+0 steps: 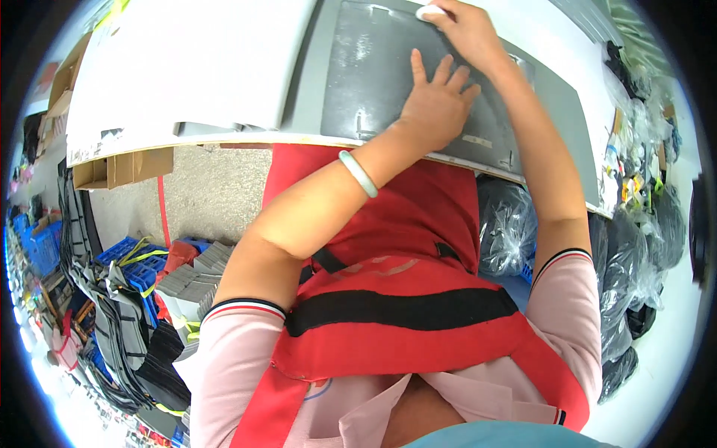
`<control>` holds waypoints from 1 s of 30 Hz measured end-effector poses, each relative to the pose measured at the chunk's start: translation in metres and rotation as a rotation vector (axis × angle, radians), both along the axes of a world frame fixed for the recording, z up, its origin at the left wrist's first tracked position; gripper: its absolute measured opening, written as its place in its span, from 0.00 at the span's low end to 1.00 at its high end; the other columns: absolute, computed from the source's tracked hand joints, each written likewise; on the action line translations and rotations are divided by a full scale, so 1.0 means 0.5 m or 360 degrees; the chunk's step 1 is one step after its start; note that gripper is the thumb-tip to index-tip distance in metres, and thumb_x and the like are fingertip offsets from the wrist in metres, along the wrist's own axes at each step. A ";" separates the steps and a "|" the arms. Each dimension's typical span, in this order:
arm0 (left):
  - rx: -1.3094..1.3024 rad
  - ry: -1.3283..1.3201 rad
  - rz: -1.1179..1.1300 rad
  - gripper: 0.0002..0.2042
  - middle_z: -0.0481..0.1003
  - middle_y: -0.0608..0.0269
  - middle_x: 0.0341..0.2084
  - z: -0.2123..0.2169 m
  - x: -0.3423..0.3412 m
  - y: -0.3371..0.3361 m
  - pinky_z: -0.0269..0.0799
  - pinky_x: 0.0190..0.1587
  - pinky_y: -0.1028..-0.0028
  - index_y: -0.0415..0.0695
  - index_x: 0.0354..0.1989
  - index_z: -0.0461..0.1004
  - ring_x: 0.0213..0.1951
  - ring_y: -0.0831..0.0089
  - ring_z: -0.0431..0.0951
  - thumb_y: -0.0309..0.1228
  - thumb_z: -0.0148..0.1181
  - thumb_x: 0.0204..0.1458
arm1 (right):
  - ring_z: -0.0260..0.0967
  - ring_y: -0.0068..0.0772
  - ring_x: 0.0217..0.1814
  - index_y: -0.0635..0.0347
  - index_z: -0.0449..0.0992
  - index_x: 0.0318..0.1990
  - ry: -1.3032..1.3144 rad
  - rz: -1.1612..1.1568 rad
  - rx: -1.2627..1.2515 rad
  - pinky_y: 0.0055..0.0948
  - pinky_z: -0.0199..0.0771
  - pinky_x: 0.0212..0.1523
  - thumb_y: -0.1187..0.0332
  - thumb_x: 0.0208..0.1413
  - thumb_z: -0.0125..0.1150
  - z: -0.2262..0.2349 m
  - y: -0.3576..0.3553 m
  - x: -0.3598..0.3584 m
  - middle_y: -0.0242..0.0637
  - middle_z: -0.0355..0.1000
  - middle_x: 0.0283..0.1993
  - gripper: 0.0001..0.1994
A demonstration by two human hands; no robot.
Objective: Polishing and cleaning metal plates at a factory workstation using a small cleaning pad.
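My left hand [441, 106] lies flat with spread fingers on a dark grey rectangular template board [366, 67]. My right hand [472, 36] pinches a small white rounded block [430, 11], which looks like chalk, at the board's far edge. White smears and narrow slots outlined in white show on the board, close to its corners. Beneath the board lies a larger grey sheet [562, 112], its border showing on the left and right. A pale bangle [358, 174] circles my left wrist.
The white table [190, 67] has its near edge against my red apron [403, 336]. Below stand an open cardboard box [138, 166], blue crates [142, 261] and stacked grey pieces [196, 275]. Clear plastic bags [506, 231] with dark contents sit under the table on the right.
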State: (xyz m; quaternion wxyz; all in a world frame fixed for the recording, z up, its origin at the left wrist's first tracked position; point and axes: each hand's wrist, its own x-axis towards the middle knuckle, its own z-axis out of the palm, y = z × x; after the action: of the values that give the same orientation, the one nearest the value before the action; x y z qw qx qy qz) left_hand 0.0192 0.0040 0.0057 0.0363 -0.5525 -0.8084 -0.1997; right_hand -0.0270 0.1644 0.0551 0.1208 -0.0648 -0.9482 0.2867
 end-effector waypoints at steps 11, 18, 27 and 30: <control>-0.0015 -0.0047 -0.0025 0.22 0.60 0.52 0.68 0.000 -0.004 0.001 0.37 0.64 0.22 0.48 0.64 0.70 0.72 0.47 0.53 0.36 0.51 0.62 | 0.74 0.59 0.44 0.65 0.78 0.39 -0.0090 0.0151 0.0274 0.46 0.72 0.46 0.65 0.60 0.59 0.028 -0.117 -0.106 0.53 0.78 0.40 0.10; 0.0053 -0.0051 -0.0017 0.22 0.62 0.52 0.66 -0.012 -0.005 0.002 0.38 0.64 0.22 0.48 0.65 0.70 0.71 0.47 0.55 0.37 0.50 0.62 | 0.75 0.57 0.42 0.68 0.78 0.38 -0.0174 0.0198 0.0619 0.45 0.73 0.46 0.66 0.59 0.61 0.040 -0.109 -0.119 0.54 0.77 0.36 0.11; 0.0166 -0.0005 -0.0018 0.20 0.64 0.51 0.64 -0.012 -0.005 0.000 0.40 0.63 0.21 0.44 0.59 0.75 0.70 0.47 0.56 0.37 0.49 0.63 | 0.72 0.27 0.21 0.67 0.71 0.42 -0.0350 -0.0331 -0.0550 0.26 0.74 0.21 0.75 0.58 0.57 0.023 -0.134 -0.130 0.39 0.75 0.26 0.06; 0.0225 0.0002 0.0010 0.19 0.65 0.50 0.63 -0.023 -0.004 -0.001 0.41 0.63 0.21 0.42 0.57 0.76 0.70 0.46 0.56 0.37 0.49 0.63 | 0.76 0.28 0.32 0.66 0.73 0.49 -0.0647 -0.0332 -0.0485 0.27 0.78 0.34 0.69 0.61 0.60 0.035 -0.143 -0.119 0.40 0.78 0.35 0.12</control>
State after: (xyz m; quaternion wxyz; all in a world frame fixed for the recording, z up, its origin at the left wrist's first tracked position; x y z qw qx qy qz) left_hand 0.0171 0.0037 -0.0058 0.0765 -0.5461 -0.7940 -0.2558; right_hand -0.0865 0.0927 0.0724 -0.0544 -0.2357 -0.8871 0.3932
